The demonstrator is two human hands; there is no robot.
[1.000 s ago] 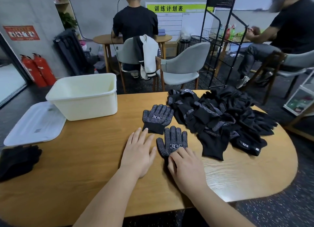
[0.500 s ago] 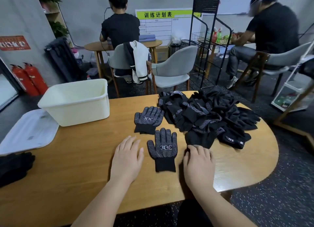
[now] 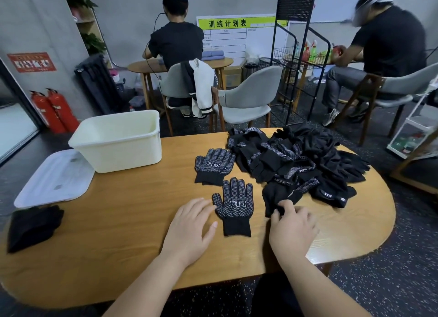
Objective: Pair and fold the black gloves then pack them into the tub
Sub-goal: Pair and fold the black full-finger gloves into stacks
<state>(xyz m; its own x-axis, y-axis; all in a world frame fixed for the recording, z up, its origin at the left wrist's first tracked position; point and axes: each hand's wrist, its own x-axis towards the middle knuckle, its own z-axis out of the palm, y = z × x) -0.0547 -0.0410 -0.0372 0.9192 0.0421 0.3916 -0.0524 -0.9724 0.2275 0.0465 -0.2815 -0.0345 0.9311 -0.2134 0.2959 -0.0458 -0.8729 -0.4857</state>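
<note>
The right hand (image 3: 292,229) has left the cuff of the near glove (image 3: 233,205) and moved right to the edge of the glove pile (image 3: 296,160). Its fingertips now pinch a black glove (image 3: 278,195) at the pile's near corner, so the grip is narrow and closed on fabric. The left hand (image 3: 189,231) has stayed flat on the desk (image 3: 118,224), fingers spread and holding nothing, just beside the near glove. That glove lies palm-dots up and released; a second dotted glove (image 3: 214,166) lies beyond it, apart from it and touching the pile. The tub (image 3: 118,141) stands open at the desk's far left and appears empty, its lid (image 3: 54,178) beside it. Judgement: sorting is under way; no pair is folded or packed.
</note>
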